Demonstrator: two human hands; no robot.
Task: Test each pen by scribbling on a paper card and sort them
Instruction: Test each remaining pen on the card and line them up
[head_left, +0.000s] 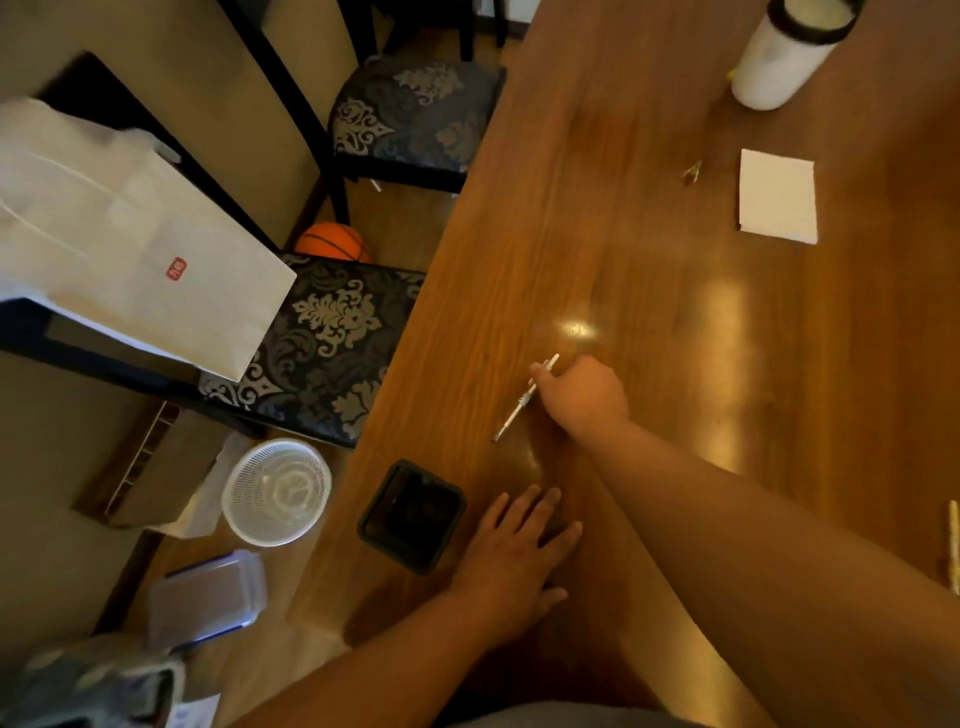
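Observation:
A thin white pen (511, 415) lies slanted near the table's left edge, and my right hand (582, 395) is closed on its upper part, low over the wood. Flat on the table, with fingers spread, rests my left hand (519, 545), just right of a black square pen holder (410, 517). A white paper card (777, 196) lies far up the table at the right. Beside the card sits a small yellowish object (692, 171), too small to identify. A yellow pen-like object (954, 545) shows at the right border.
A white cylindrical container (779, 57) stands at the table's far end. Left of the wooden table (649, 291) are patterned chairs (332, 332), one with a white paper bag (130, 244). On the floor lie a white basket (277, 491), a plastic box (208, 597) and a basketball (332, 241).

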